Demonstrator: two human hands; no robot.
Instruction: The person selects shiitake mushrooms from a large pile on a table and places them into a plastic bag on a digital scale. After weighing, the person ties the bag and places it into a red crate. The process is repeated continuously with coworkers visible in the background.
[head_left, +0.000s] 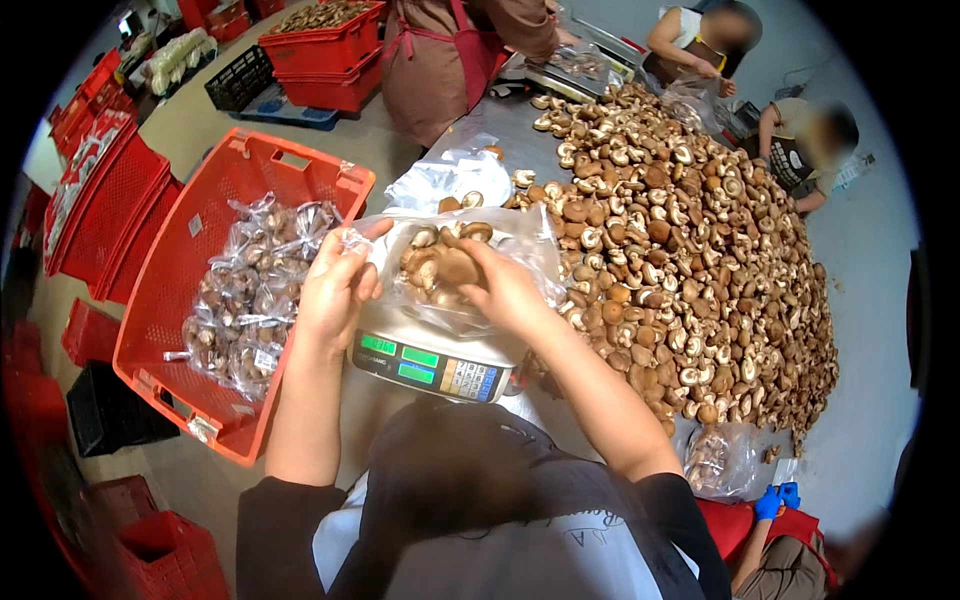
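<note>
My left hand (340, 274) grips the gathered edge of a clear plastic bag (525, 232) at its left side. Brown-capped shiitake mushrooms (420, 266) lie in the bag, above the pan of a digital scale (431, 367) with lit green displays. Over the bag's opening, my right hand (504, 285) has its fingers around a large shiitake mushroom (457, 266). How far these fingers reach into the bag is hard to tell. Just behind the bag lie more clear plastic bags (454, 176) and a few loose mushrooms.
A large shiitake heap (675, 262) covers the table to the right. At left, an orange crate (247, 157) holds several filled bags (251, 300). Co-workers stand around the table; one wears blue gloves (776, 501). Red crates (322, 60) are stacked behind.
</note>
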